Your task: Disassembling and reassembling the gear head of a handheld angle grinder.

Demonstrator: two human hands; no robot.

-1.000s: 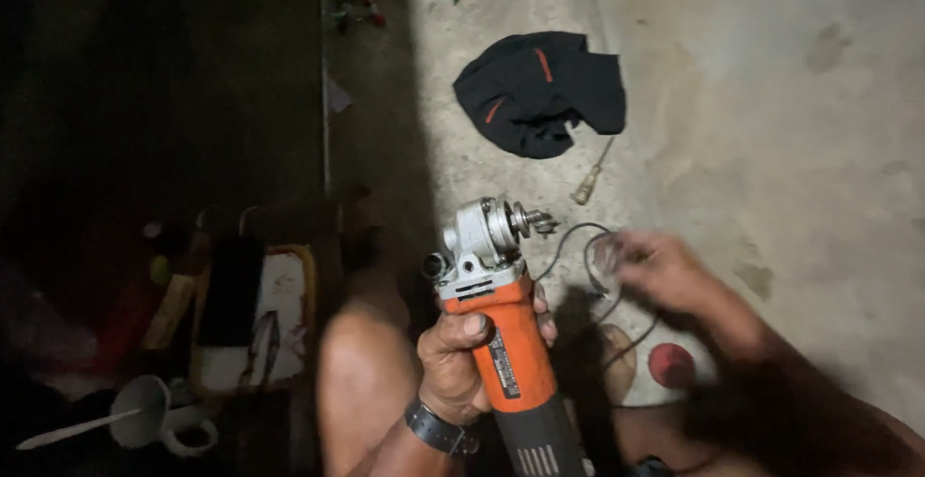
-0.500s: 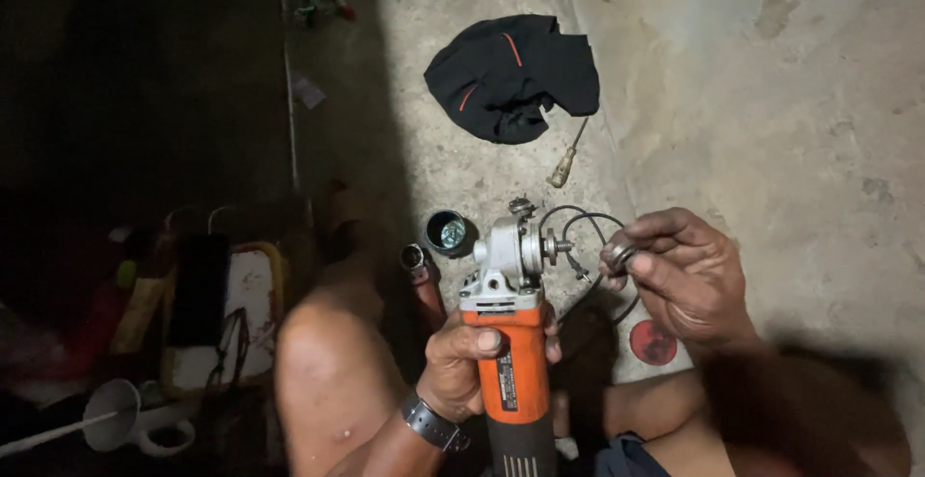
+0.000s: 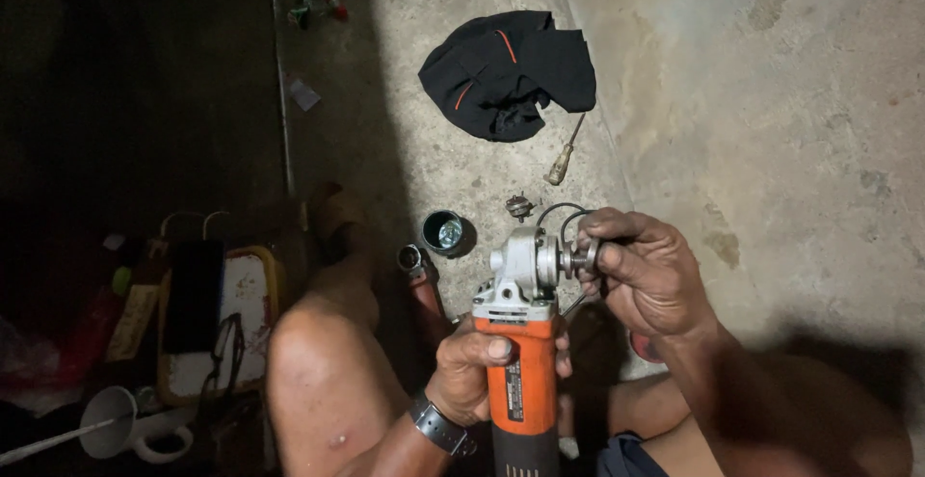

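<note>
Head cam is looking down at a concrete floor (image 3: 771,101), with a black cloth (image 3: 506,72) lying crumpled up top. The orange angle grinder (image 3: 523,342) is standing upright over the person's lap; the left hand (image 3: 477,371) is gripping its body. The right hand (image 3: 646,270) is pinching the spindle (image 3: 578,258) at the grey head. A small round tin (image 3: 443,233) and a screwdriver (image 3: 564,154) are sitting nearby.
</note>
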